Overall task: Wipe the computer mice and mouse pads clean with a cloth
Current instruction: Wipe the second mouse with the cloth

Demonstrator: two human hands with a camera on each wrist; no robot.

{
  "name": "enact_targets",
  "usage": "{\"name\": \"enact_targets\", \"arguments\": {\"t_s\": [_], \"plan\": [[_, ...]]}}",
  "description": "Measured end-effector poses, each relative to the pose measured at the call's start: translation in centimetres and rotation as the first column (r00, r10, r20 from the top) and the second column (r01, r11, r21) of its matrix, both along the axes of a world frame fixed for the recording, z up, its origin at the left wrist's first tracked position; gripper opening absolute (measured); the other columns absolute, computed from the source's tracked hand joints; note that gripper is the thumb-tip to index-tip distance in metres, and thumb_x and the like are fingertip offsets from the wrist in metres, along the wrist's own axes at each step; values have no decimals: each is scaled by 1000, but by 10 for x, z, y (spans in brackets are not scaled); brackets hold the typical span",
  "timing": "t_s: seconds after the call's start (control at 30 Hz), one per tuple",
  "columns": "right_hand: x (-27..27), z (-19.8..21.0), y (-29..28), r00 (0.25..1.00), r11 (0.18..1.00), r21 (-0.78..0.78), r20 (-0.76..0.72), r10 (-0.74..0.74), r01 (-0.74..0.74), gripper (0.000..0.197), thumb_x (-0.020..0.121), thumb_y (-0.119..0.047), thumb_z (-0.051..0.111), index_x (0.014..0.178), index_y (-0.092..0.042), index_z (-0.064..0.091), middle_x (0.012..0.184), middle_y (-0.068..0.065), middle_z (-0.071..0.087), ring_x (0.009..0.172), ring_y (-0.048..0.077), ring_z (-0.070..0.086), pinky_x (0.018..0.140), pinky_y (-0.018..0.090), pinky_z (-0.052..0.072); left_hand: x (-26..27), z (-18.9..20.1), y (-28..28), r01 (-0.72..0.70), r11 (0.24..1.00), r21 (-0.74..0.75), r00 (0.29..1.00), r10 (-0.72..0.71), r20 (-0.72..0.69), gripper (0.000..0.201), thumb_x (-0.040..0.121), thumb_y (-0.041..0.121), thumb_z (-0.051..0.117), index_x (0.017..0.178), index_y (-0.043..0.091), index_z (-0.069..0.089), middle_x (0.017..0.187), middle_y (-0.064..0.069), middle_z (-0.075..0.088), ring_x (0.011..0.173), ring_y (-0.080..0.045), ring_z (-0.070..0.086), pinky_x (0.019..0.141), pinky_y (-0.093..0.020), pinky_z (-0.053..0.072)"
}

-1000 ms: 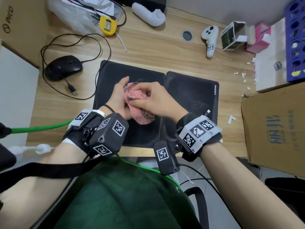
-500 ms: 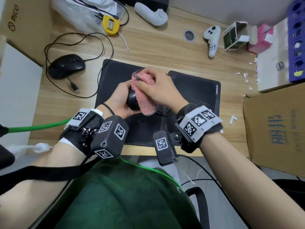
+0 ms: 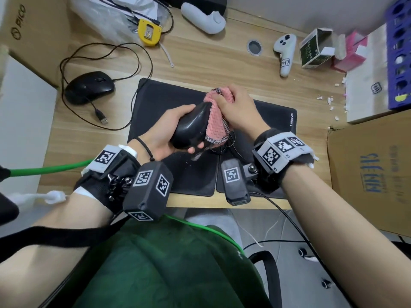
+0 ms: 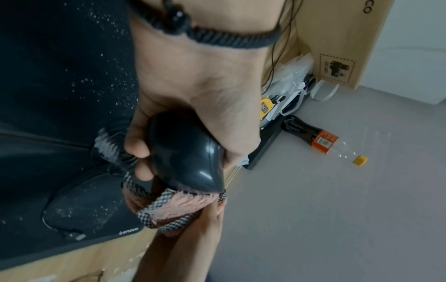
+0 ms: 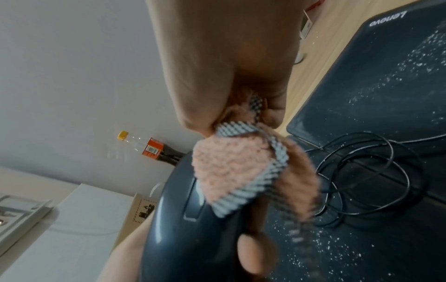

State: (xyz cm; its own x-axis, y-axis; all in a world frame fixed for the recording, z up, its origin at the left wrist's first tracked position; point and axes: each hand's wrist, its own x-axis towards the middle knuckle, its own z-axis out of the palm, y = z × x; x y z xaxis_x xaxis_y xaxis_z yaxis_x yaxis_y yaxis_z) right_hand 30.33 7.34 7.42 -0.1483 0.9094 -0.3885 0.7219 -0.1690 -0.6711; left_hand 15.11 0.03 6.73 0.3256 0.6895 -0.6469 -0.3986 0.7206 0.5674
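My left hand (image 3: 178, 130) grips a glossy black mouse (image 3: 192, 127) (image 4: 185, 156) (image 5: 183, 225), lifted above two black mouse pads. My right hand (image 3: 235, 110) clutches a pink cloth (image 3: 216, 121) (image 4: 178, 208) (image 5: 231, 171) with checked trim and presses it against the mouse's front and right side. The left pad (image 3: 155, 98) and the right Lenovo pad (image 3: 275, 121) (image 5: 386, 76) lie side by side, dusted with white specks. The held mouse's cable (image 5: 362, 171) coils on the pads. A second black wired mouse (image 3: 89, 86) sits at the desk's left.
Along the back of the desk lie a yellow tape measure (image 3: 148, 32), a white controller (image 3: 284, 52) and a small open box (image 3: 314, 50). Cardboard boxes stand at the right (image 3: 373, 174) and far left (image 3: 29, 34). White crumbs (image 3: 329, 101) are scattered near the right pad.
The cloth slid from covering the mouse's top toward its front end, baring the black shell. Both hands rose slightly away from me with the mouse.
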Motion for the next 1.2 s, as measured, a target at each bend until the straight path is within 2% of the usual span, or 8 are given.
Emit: {"name": "enact_targets", "arguments": {"t_s": [0.1,0.23,0.4,0.57,0.7,0.97,1.07,1.2], "plan": [[2,-3,-1,1000,1000,-21,11,-20,20,30,92,-39,57,114,-19,59,97,-7,58,97,14,54,80,21,36,3,-4,-4,-8,999,-31,1000,7,-22,35,96,38,39,98,10,60,80,-12,60,56,-29,56,40,-23,37],[4,-10,-5,997,997,-46,58,-57,60,25,89,-39,61,108,-22,60,102,-1,62,103,21,57,85,31,46,0,-6,-7,-43,996,-72,999,42,-13,36,95,41,40,92,13,61,80,-11,63,53,-27,55,42,-22,36],[15,-16,-15,990,990,-23,9,-141,141,23,89,-35,63,105,-19,62,100,-4,64,100,17,58,86,26,42,-6,-6,-1,-202,965,-165,967,223,122,47,93,47,37,103,10,64,89,-13,68,53,-20,52,44,-20,35],[3,-7,-21,975,988,13,-164,-148,152,18,92,-32,58,101,-16,61,93,2,66,75,14,60,72,22,47,-1,-13,-3,-109,975,-195,994,108,-14,41,93,49,40,90,16,63,85,-11,66,53,-24,53,45,-21,35],[-6,-10,-24,986,996,-13,-139,-92,91,21,94,-33,55,106,-17,61,103,-1,65,96,18,59,79,25,39,1,-11,-7,-40,983,-178,999,42,11,39,93,49,42,85,18,63,77,-10,64,54,-25,53,44,-21,35],[14,-19,-16,991,990,-68,-40,-130,127,11,89,-34,63,95,-26,59,100,-2,66,98,18,61,85,29,46,-11,-11,-10,-41,997,-65,991,49,124,47,93,52,41,95,17,71,93,-18,68,55,-25,53,47,-25,34],[11,-17,-18,981,987,-57,-114,-158,152,14,90,-34,61,98,-22,61,102,2,68,99,20,63,94,42,49,-12,-17,-4,-107,989,-97,993,112,46,48,94,53,38,99,17,70,95,-14,68,55,-24,54,47,-24,35],[-9,0,-12,959,991,-26,-251,-135,132,23,91,-36,58,109,-21,59,109,2,67,101,17,65,88,43,54,-11,-34,-5,-167,961,-219,969,119,-216,46,93,55,34,98,20,64,90,-8,68,53,-22,54,47,-20,35]]}}
